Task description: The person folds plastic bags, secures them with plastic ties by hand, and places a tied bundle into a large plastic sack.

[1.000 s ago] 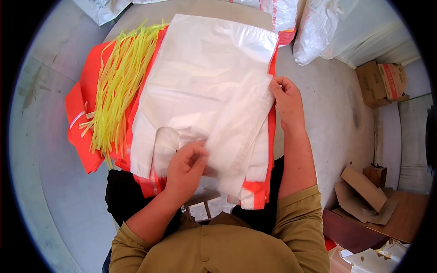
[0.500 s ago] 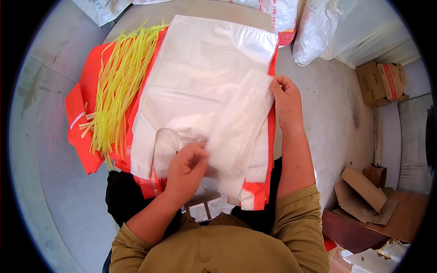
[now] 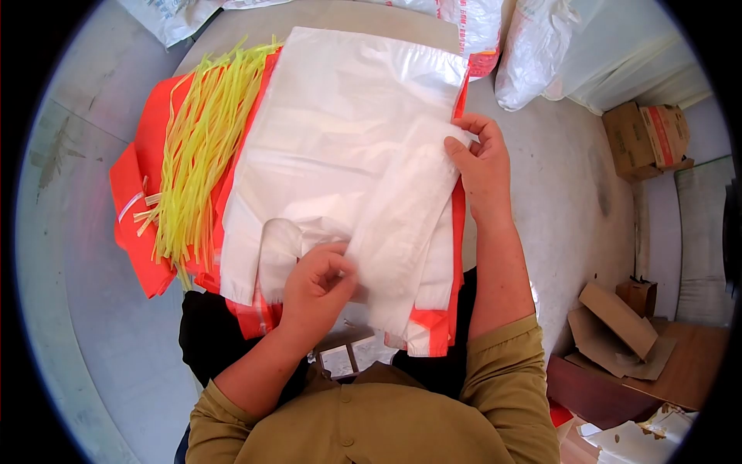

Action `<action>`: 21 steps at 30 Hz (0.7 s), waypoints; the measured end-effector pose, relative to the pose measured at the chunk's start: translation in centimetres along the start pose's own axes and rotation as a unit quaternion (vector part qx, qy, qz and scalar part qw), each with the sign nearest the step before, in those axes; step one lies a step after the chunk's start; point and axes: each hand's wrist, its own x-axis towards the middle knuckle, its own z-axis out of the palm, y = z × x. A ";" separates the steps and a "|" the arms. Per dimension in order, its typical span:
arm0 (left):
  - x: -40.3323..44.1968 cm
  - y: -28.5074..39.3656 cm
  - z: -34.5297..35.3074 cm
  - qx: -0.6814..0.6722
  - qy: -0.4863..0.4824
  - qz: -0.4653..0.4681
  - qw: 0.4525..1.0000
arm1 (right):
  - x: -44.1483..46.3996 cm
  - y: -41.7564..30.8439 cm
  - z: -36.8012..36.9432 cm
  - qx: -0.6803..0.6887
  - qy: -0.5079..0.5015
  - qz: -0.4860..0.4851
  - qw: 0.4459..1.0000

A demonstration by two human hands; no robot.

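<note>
A stack of white plastic bags (image 3: 332, 131) with handle cut-outs lies in front of me, over red plastic bags (image 3: 431, 321). The top white bag's right side is folded over into a long strip (image 3: 406, 220). My right hand (image 3: 483, 166) is at the strip's upper end, thumb on top and fingers curled at the edge, gripping it. Lower down, my left hand (image 3: 317, 290) is closed, thumb and forefinger pinching at the strip's left edge; its fingertips are slightly blurred. A bundle of yellow plastic strips (image 3: 205, 147) lies left of the stack.
Folded red plastic (image 3: 151, 185) lies under and beside the yellow strips. White printed sacks (image 3: 533, 54) stand at the back. Cardboard boxes (image 3: 645, 139) are on the far right, and an opened carton (image 3: 618, 332) rests on a brown table (image 3: 688, 359) at lower right.
My right hand has shifted slightly left and up along the strip's end, its thumb further onto the bag. My left hand has barely moved.
</note>
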 end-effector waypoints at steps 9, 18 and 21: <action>-0.5 -0.5 -0.5 -0.059 -0.069 0.007 0.996 | -0.4 -0.6 1.1 0.093 -0.009 -0.031 0.995; 0.5 2.9 2.0 -0.080 -0.058 -0.015 0.995 | -2.5 -4.1 1.6 0.122 -0.072 -0.106 0.984; 1.1 4.5 2.7 -0.069 -0.039 -0.058 0.995 | -3.7 -5.3 1.9 0.114 -0.124 -0.109 0.980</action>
